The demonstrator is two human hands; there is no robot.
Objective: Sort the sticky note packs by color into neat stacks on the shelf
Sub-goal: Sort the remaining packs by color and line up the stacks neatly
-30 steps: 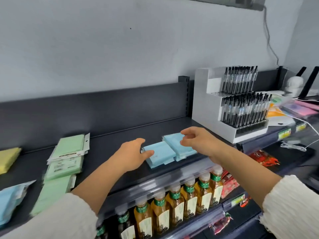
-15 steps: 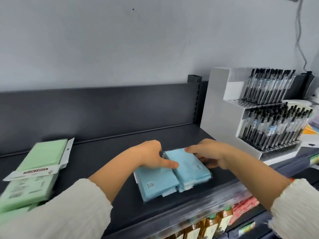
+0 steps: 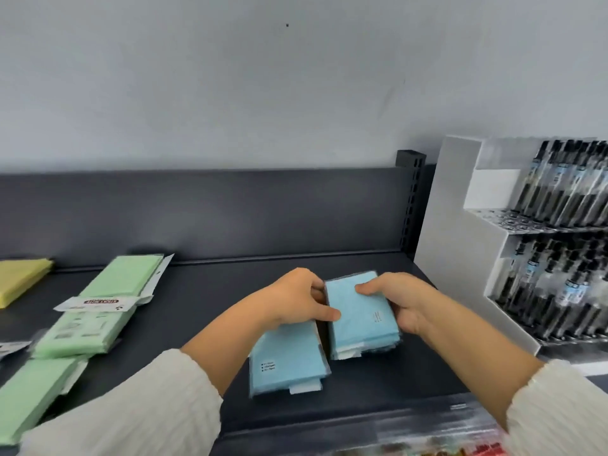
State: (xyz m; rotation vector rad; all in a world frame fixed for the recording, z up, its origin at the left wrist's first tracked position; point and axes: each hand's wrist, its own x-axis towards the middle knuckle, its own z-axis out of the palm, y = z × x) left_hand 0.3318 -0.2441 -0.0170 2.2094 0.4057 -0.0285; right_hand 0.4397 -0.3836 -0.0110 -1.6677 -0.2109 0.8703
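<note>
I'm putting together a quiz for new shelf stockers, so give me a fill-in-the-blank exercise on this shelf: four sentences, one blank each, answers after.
1. The sticky note packs being held are ____.
2. The green packs lie to their ____.
3. The white stand holds rows of ____.
4. The pack farthest left is ____.
Answers: blue; left; pens; yellow.

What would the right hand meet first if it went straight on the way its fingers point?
Probably the left hand, across the blue stack that the right hand grips; depth is unclear.
</note>
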